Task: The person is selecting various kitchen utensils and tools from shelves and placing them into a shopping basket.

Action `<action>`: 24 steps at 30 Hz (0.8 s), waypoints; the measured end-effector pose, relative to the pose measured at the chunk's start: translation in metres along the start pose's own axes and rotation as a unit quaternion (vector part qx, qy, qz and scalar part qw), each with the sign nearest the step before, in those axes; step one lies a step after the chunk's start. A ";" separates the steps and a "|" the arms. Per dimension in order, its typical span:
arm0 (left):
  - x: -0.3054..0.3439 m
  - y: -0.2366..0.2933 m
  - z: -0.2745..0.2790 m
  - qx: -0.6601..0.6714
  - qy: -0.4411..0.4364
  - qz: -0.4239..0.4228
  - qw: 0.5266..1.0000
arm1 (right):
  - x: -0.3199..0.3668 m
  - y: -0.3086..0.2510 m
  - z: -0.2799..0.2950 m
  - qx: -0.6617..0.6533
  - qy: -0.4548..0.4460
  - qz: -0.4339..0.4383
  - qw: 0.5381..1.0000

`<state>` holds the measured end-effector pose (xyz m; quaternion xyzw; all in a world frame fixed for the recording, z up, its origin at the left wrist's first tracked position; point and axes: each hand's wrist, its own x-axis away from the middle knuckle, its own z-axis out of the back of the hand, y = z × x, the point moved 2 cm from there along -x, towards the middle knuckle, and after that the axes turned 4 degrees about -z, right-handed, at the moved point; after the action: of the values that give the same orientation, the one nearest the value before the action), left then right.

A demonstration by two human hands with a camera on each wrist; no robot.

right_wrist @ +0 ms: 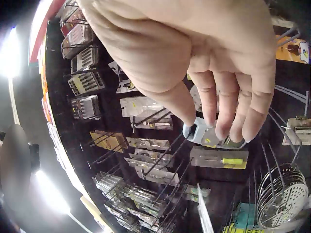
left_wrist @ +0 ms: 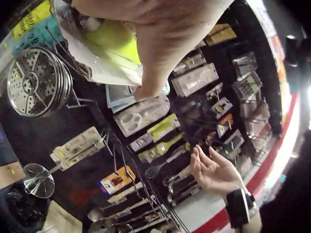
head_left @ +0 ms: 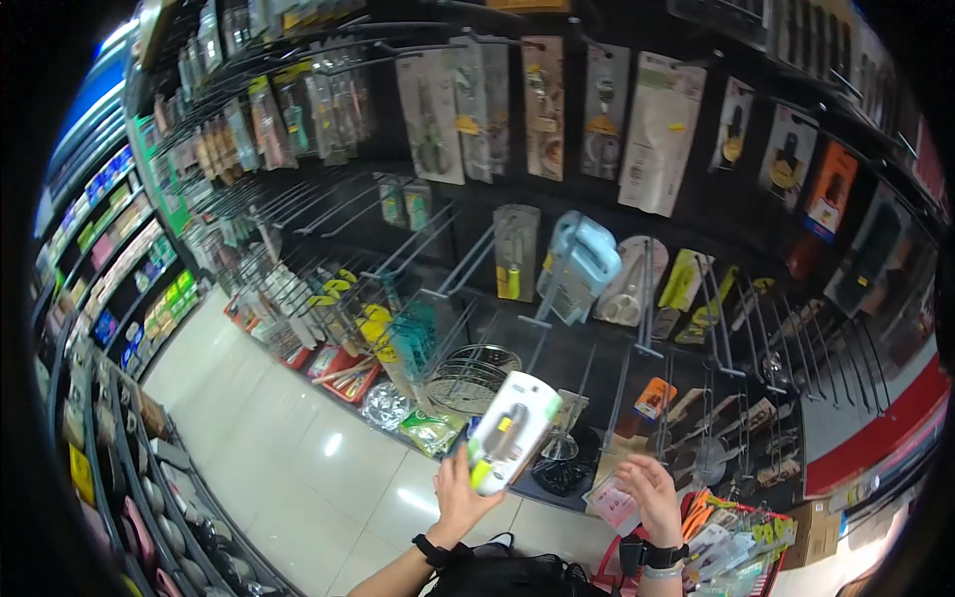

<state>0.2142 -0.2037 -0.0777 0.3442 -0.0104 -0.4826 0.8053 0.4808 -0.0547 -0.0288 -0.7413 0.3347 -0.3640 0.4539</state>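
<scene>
My left hand (head_left: pixel 463 502) grips the lower end of a white carded package (head_left: pixel 527 423), held tilted in front of the display rack. The card carries a dark tool shape with a yellow sticker and a yellow-green handle at its lower end. In the left wrist view, the thumb of the left hand (left_wrist: pixel 170 36) presses along the edge of the card (left_wrist: pixel 114 75). My right hand (head_left: pixel 652 493) is raised to the right of the package, fingers loosely bent and holding nothing. From the right wrist, the right hand (right_wrist: pixel 204 58) overlaps a light blue package behind its fingertips.
A red basket (head_left: pixel 603 569) full of packaged tools stands at lower right, below the right hand. Long metal hooks (head_left: pixel 637 328) stick out from the black display wall, carrying carded kitchen tools. Perforated metal discs (head_left: pixel 477 373) lie low behind the package. A cardboard box (head_left: pixel 816 532) sits beyond the basket.
</scene>
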 end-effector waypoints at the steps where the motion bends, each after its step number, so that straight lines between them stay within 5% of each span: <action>1: -0.002 -0.010 0.003 -0.001 0.047 0.028 0.999 | -0.001 0.002 -0.004 0.001 0.000 -0.012 1.000; 4: -0.009 -0.018 0.019 0.019 0.084 0.089 0.992 | -0.004 0.012 -0.008 0.041 -0.022 -0.027 0.999; 10: -0.035 -0.015 0.027 0.011 0.189 0.040 0.981 | 0.001 0.013 -0.016 0.042 -0.023 -0.038 0.998; 24: -0.103 -0.003 0.021 0.000 0.249 0.025 0.968 | 0.025 0.032 0.010 0.020 0.028 -0.032 0.999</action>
<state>0.1493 -0.1359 -0.0309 0.4530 0.1815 -0.3618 0.7943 0.4966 -0.0827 -0.0550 -0.7319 0.3158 -0.4056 0.4472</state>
